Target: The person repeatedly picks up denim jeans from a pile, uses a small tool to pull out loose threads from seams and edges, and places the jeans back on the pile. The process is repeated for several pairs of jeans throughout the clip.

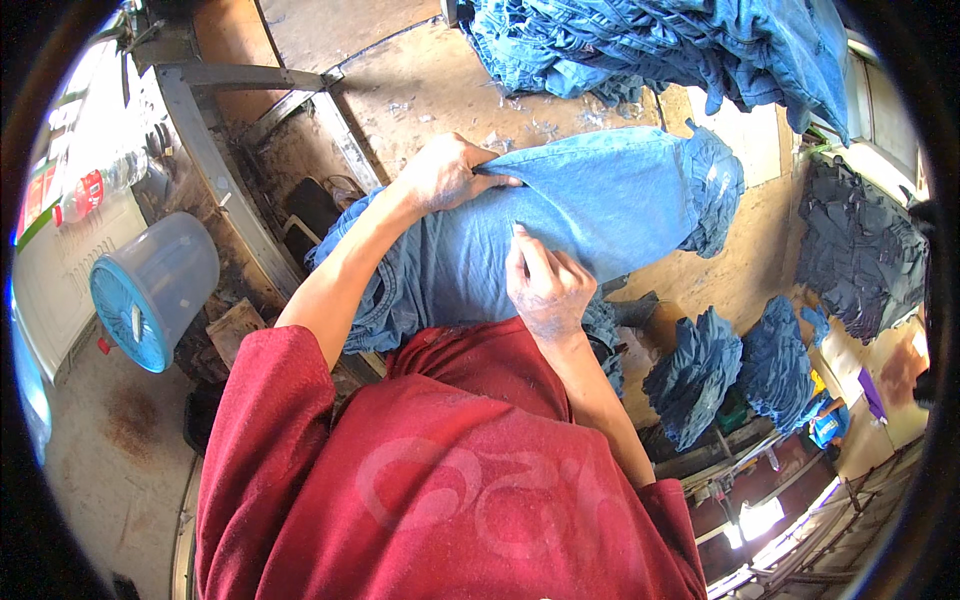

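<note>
A pair of light blue denim trousers [600, 190] lies across my lap, one leg stretched out to the right. My left hand [447, 178] pinches the cloth at the far edge of that leg, thumb and fingers closed on a fold. My right hand [548, 290] is curled over the near side of the leg, its fingers closed. A small dark tip shows at its fingertips, too small to name. More bunched denim [375, 305] sits under my left forearm, and the leg's far end [715, 190] is crumpled.
A large heap of blue denim [650, 45] rises ahead. Denim bundles [695, 375] and dark grey cloth [860, 245] lie to the right. At left stand a metal frame [215, 165], a clear bucket with blue lid [180, 275] and a plastic bottle [90, 190]. Thread scraps litter the floor.
</note>
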Motion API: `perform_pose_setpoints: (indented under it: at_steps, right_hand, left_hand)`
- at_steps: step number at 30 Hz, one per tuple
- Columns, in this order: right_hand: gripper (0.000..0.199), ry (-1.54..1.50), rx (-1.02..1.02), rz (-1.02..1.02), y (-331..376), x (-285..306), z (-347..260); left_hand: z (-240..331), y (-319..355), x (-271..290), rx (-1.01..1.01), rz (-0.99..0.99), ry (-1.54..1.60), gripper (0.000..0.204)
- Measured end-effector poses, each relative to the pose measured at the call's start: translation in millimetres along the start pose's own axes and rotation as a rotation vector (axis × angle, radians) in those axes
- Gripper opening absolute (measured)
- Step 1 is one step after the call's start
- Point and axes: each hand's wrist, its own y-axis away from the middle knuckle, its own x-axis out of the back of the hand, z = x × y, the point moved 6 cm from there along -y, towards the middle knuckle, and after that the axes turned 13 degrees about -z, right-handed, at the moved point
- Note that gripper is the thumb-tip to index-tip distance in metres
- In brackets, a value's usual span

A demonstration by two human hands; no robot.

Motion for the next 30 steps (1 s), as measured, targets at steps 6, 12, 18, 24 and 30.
perform_pose_setpoints:
  at_steps: [6, 12, 18, 24, 30]
  right_hand:
    - [0.019, 0.022, 0.011, -0.016, 32.5, 15.8, -6.7]
    - [0.020, -0.102, -0.012, 0.076, 23.2, 7.2, 2.8]
    - [0.016, 0.026, -0.010, 0.015, 4.8, 0.0, -0.6]
    - [0.020, 0.059, -0.036, -0.039, 25.4, 15.0, -6.9]
    - [0.014, -0.097, -0.055, -0.007, 17.2, 9.4, 5.1]
  left_hand:
    - [-3.0, -0.3, -1.0, 0.008, 0.015, 0.005, 0.046]
    - [-3.1, -0.5, -0.6, 0.016, 0.011, 0.016, 0.045]
    - [0.9, -0.3, 0.3, -0.002, -0.007, -0.023, 0.037]
    - [-1.3, 0.1, -0.5, 0.004, 0.018, -0.004, 0.039]
    - [-2.5, -0.9, -0.9, 0.018, 0.031, 0.015, 0.047]
